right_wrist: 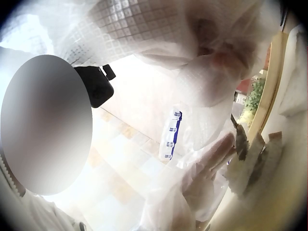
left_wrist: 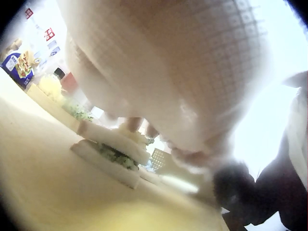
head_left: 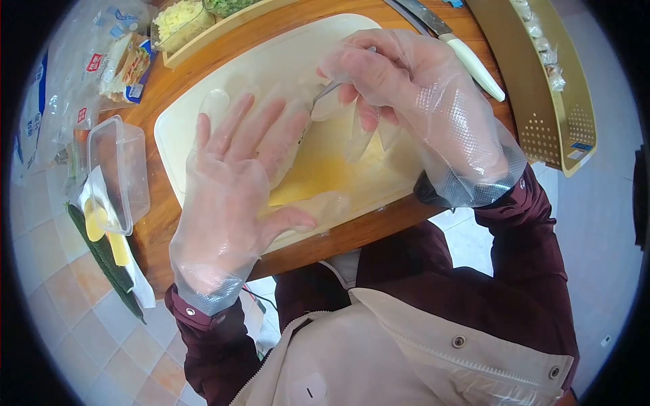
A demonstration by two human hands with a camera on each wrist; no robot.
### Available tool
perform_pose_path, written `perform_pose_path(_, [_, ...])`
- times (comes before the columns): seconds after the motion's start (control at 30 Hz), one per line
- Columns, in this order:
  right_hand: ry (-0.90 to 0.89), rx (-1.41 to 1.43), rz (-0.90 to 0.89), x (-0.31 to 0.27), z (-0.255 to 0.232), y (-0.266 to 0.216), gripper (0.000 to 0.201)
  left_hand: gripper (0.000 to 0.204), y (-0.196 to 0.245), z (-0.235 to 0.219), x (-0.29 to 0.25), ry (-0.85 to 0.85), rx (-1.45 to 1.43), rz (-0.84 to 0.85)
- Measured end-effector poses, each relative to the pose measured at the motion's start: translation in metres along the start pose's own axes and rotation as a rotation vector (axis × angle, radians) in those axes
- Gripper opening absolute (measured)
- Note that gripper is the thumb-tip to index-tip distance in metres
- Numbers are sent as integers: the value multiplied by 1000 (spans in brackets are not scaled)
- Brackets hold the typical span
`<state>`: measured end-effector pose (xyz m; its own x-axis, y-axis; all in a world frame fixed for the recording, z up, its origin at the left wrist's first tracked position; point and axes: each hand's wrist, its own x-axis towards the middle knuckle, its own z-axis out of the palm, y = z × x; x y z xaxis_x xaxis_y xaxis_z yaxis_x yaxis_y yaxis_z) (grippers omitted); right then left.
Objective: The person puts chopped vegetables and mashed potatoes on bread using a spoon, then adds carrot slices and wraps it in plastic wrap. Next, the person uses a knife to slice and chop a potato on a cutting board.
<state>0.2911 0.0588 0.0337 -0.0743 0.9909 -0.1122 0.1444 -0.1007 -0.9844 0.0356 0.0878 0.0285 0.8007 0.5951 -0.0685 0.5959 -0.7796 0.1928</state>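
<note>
A sandwich (left_wrist: 108,137) of white bread slices with green filling between them lies on the cream cutting board (head_left: 193,135). Pale yellow bits sit on its top slice. My left hand (head_left: 233,159), in a clear plastic glove, is spread over the sandwich with fingers straight, hiding most of it from the head view. In its glove, my right hand (head_left: 420,88) pinches the thin handle of a metal utensil (head_left: 326,91). The utensil's lower end is beside the left fingertips, at the sandwich, and its head is mostly hidden.
A white-handled knife (head_left: 467,61) lies right of the board, near a tan perforated basket (head_left: 569,128). Behind stands a wooden tray (head_left: 196,44) with containers of chopped food. To the left are a clear plastic box (head_left: 139,179), a cucumber (head_left: 101,254) and plastic packaging (head_left: 84,68).
</note>
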Motion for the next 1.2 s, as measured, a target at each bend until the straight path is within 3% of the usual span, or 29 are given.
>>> perform_pose_path(0.9, [30,6,-29,-3,-2,-5,34,115,0,3,1,4,70,-7])
perform_pose_path(1.0, [59,27,-13,-4,-1,-5,34,114,3,3,3,-15,91,-20])
perform_pose_path(1.07, [168,32,46,-5,0,-3,33,112,4,3,3,-9,107,-25])
perform_pose_path(1.2, [145,46,87,-9,-6,-5,34,109,5,3,3,-5,92,-20])
